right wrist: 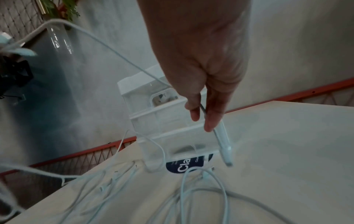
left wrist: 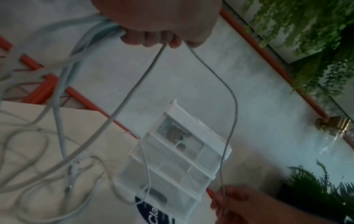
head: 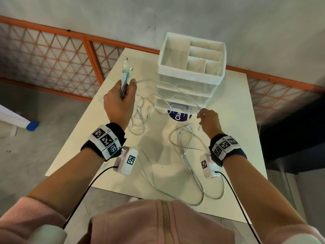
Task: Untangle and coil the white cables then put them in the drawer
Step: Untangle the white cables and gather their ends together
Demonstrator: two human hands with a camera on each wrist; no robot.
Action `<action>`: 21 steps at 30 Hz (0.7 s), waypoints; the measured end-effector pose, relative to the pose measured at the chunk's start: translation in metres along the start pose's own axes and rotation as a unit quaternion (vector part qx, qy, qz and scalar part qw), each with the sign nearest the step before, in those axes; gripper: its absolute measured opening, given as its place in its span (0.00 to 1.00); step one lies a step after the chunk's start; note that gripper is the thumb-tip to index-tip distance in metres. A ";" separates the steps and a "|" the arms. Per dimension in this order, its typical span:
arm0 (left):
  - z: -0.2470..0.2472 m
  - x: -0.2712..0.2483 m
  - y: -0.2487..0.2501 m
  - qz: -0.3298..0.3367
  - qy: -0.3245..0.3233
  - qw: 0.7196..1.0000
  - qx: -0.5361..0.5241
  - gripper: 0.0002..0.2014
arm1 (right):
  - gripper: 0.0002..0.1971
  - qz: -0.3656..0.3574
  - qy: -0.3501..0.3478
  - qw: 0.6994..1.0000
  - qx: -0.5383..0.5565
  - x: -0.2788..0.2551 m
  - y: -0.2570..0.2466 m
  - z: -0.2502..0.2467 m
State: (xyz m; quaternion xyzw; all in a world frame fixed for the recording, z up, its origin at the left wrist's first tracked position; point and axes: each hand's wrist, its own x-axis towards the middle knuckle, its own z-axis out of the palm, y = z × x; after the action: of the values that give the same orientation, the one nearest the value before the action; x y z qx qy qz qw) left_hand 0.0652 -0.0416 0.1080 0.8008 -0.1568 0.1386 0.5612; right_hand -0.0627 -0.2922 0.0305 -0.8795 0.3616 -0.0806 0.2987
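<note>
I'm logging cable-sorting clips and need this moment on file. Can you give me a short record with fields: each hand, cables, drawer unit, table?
left hand: left hand raised, grips a bundle of cable ends with plugs pointing up
right hand: right hand pinches one white cable near its plug
link: a single white cable arcs between both hands
loose cables: tangled white cables lie on the table
drawer unit: clear drawer unit, drawers look closed, with a divided open tray on top
table: white table, round dark sticker under the unit's front
progress: nothing coiled yet
</note>
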 end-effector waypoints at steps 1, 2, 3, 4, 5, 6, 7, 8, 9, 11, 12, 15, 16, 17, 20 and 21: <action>0.001 -0.002 -0.002 -0.006 -0.012 1.000 0.005 0.22 | 0.12 -0.010 -0.001 1.000 0.024 0.004 -0.005 0.001; 0.002 -0.004 -0.003 -0.008 -0.026 1.000 0.012 0.21 | 0.11 -0.019 -0.017 0.998 0.050 0.005 -0.011 0.001; 0.004 -0.007 -0.005 -0.006 -0.039 0.999 0.019 0.21 | 0.11 -0.030 -0.039 0.997 0.058 0.007 -0.015 0.004; 0.006 -0.011 -0.006 -0.001 -0.051 0.998 0.026 0.20 | 0.11 -0.030 -0.062 0.995 0.076 0.006 -0.023 0.007; 0.009 -0.015 -0.007 0.004 -0.060 0.998 0.035 0.20 | 0.11 -0.051 -0.089 0.991 0.081 0.003 -0.030 0.009; 0.011 -0.018 -0.007 0.005 -0.066 0.997 0.043 0.19 | 0.11 -0.065 -0.111 0.986 0.109 0.002 -0.036 0.013; 0.014 -0.020 -0.007 0.006 -0.069 0.996 0.051 0.19 | 0.08 -0.061 -0.138 0.979 0.134 -0.002 -0.044 0.016; 0.016 -0.022 -0.007 0.007 -0.071 0.996 0.057 0.18 | 0.08 -0.055 -0.168 0.975 0.137 -0.004 -0.050 0.018; 0.018 -0.022 -0.006 0.011 -0.071 0.995 0.063 0.18 | 0.09 -0.060 -0.181 0.977 0.094 -0.005 -0.056 0.023; 0.019 -0.022 -0.007 0.022 -0.066 0.995 0.074 0.18 | 0.10 -0.080 -0.210 0.974 -0.029 -0.002 -0.057 0.033; 0.018 -0.021 -0.007 0.027 -0.059 0.995 0.075 0.18 | 0.14 -0.067 -0.230 0.969 -0.064 -0.002 -0.054 0.038; 0.016 -0.018 -0.011 0.038 -0.038 0.995 0.081 0.17 | 0.24 -0.057 -0.298 0.940 -0.153 -0.012 -0.039 0.053; 0.015 -0.017 -0.012 0.036 -0.037 0.995 0.085 0.16 | 0.26 -0.058 -0.307 0.934 -0.175 -0.018 -0.031 0.059; 0.014 -0.017 -0.012 0.034 -0.037 0.995 0.088 0.16 | 0.27 -0.059 -0.308 0.931 -0.188 -0.023 -0.023 0.064; 0.015 -0.019 -0.014 0.034 -0.042 0.993 0.103 0.14 | 0.16 -0.070 -0.282 0.945 -0.151 -0.033 -0.002 0.071; 0.015 -0.020 -0.014 0.033 -0.046 0.992 0.110 0.14 | 0.12 -0.070 -0.272 0.950 -0.138 -0.034 0.001 0.068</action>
State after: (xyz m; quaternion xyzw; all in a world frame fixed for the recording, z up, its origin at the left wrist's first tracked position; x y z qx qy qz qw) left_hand 0.0539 -0.0494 0.0829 0.8578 -0.1923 0.1367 0.4566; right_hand -0.0632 -0.2372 -0.0228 -0.9240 0.2117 0.1913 0.2547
